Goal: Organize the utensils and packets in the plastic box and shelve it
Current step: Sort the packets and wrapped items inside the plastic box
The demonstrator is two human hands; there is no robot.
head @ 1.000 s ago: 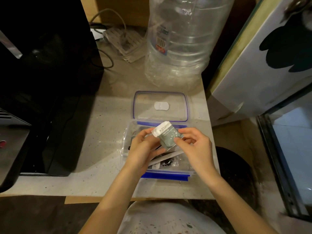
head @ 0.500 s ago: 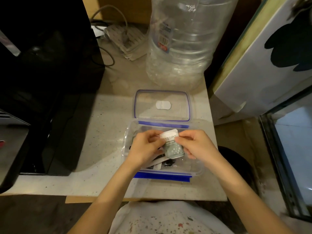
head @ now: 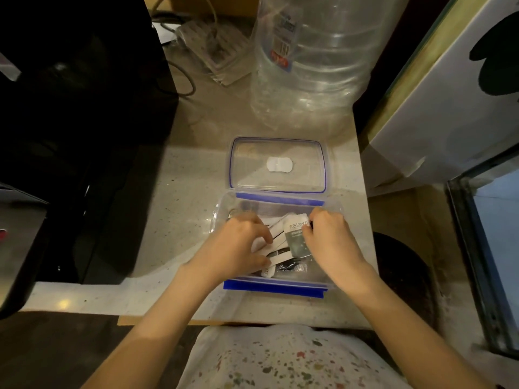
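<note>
Both hands in plastic box [head: 222, 217]. Right hand [head: 331, 240] grip pinched on grey packet [head: 297, 237]; left hand [head: 238, 248] grip pressed on white packets [head: 276, 230], fingertips hidden. Utensils under unclear.

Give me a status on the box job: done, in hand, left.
Done: wrapped utensils already lie in the open box. In hand: right hand sets a grey packet inside while left hand presses the wrappers. Left: lid still lies behind the box; shelving not done.
</note>
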